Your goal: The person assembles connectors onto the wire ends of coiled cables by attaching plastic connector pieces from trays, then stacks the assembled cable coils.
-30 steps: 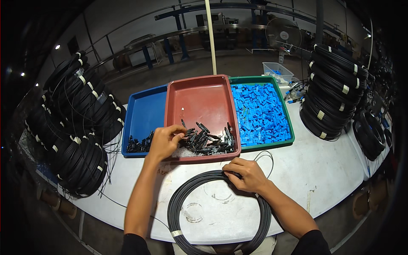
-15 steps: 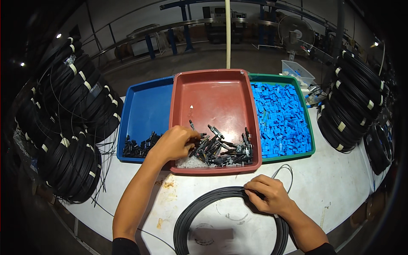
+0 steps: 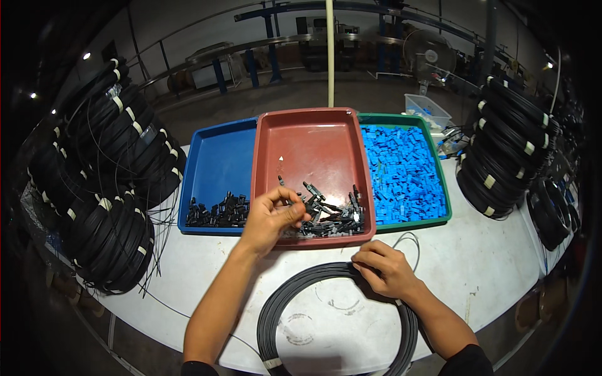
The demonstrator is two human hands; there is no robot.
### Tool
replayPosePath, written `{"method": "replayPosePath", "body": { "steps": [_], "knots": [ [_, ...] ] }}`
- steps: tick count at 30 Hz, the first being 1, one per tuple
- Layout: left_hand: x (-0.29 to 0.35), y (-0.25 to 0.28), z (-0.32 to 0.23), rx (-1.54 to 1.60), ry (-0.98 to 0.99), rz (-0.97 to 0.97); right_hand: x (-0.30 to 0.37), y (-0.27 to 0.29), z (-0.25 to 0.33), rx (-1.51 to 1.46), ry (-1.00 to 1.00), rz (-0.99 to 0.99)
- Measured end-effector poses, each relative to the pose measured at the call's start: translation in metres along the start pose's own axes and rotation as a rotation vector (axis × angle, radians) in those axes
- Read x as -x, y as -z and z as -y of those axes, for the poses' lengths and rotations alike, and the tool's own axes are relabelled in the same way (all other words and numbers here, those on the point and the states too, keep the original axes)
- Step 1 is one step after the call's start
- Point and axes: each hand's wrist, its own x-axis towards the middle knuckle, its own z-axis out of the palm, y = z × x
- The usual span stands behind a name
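My left hand (image 3: 271, 220) is over the near left part of a red tray (image 3: 310, 153), thumb and fingers pinched together. Whatever is between those fingertips is too small to make out. Below and beside it lies a heap of black and grey connector parts (image 3: 332, 220). A coil of black cable (image 3: 268, 323), bound with pale tape, rests on the white table. At the coil's far right side, my right hand (image 3: 384, 269) is closed on the cable, thumb against fingers. A thin loop of cable (image 3: 414, 239) sticks up beyond that hand.
To the left, a blue tray (image 3: 222, 153) holds small black parts. A green tray (image 3: 446, 203) on the right is full of blue clips (image 3: 404, 175). Stacked cable coils stand at the left (image 3: 106, 244) and right (image 3: 508, 156). Behind is a clear plastic bin (image 3: 429, 108).
My left hand has lifted off the connector heap and come nearer, turning so the pinched fingertips show. My right hand stays at the coil. The whole view has shifted slightly.
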Motion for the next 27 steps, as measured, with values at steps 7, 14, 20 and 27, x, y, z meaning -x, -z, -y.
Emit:
{"method": "replayPosePath", "body": {
  "steps": [7, 14, 20, 27],
  "knots": [
    [0.035, -0.048, 0.020, -0.181, -0.121, 0.026, 0.000, 0.001, 0.003, -0.039, 0.105, -0.037],
    [0.046, -0.054, 0.036, -0.215, -0.099, 0.030, 0.001, 0.002, 0.004, -0.051, 0.165, -0.019],
    [0.052, -0.046, 0.046, -0.312, -0.106, 0.105, 0.001, 0.001, 0.004, -0.077, 0.136, -0.013],
    [0.058, -0.061, 0.039, -0.710, -0.385, 0.115, 0.000, 0.001, 0.004, -0.091, 0.149, 0.024]
  ]
}}
